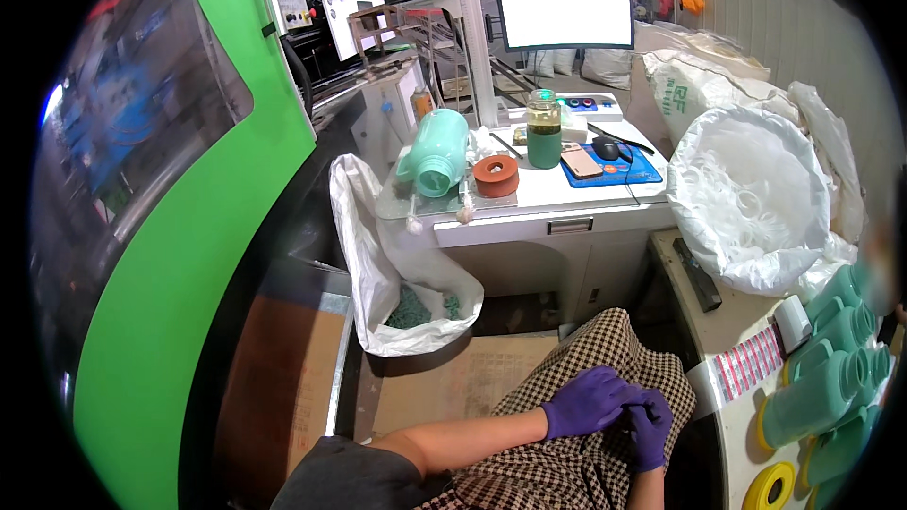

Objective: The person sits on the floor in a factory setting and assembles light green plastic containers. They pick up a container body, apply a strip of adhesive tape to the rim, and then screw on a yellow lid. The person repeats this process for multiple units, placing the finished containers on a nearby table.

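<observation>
I sit in front of the white desk (529,194), and both my hands rest on my lap, on the checkered cloth (576,387) of my clothes. My left hand (586,401) wears a purple glove and lies over the right hand (650,430), which is gloved too. The fingers (619,387) of the left hand are curled and touch the right ones; they hold no object that I can see. It looks like I am adjusting the gloves or pausing, so I judge that the working step is not yet in hand.

On the desk, at its left front edge, a mint green jug (435,153) lies on its side with the mouth toward me. Just right of it stands an orange ring (496,175), and behind that a glass jar (543,129) with dark liquid. Under the left edge of the desk hangs a white sack (364,255) with green scraps. Right of the desk, near my right hand, more green jugs (827,368) lie in a row. I think the next move needs free, open fingers and a long reach toward the jugs.
</observation>
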The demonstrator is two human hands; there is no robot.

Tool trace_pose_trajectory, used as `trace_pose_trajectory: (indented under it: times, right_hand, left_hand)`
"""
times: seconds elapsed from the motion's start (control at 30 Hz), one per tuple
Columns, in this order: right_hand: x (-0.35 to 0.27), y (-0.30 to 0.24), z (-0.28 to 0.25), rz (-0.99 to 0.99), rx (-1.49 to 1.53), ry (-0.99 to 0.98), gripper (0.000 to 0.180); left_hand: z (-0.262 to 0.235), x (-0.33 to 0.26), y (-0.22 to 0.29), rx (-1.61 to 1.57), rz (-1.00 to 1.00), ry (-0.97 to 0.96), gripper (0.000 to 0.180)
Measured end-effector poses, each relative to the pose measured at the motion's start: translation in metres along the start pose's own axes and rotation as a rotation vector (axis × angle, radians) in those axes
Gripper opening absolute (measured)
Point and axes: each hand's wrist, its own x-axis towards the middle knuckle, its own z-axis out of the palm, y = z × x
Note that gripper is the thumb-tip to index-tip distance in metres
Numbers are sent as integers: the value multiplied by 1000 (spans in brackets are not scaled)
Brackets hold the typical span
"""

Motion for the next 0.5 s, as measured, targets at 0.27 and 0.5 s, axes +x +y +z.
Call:
trace_pose_trajectory:
  times: [0.27,0.5]
  right_hand:
    - [-2,4,4,-12,-98,-22,11]
    - [-7,-41,27,-289,-906,-368,8]
  left_hand:
    - [-10,5,4,85,16,8,47]
    - [6,-31,18,389,-80,-662,40]
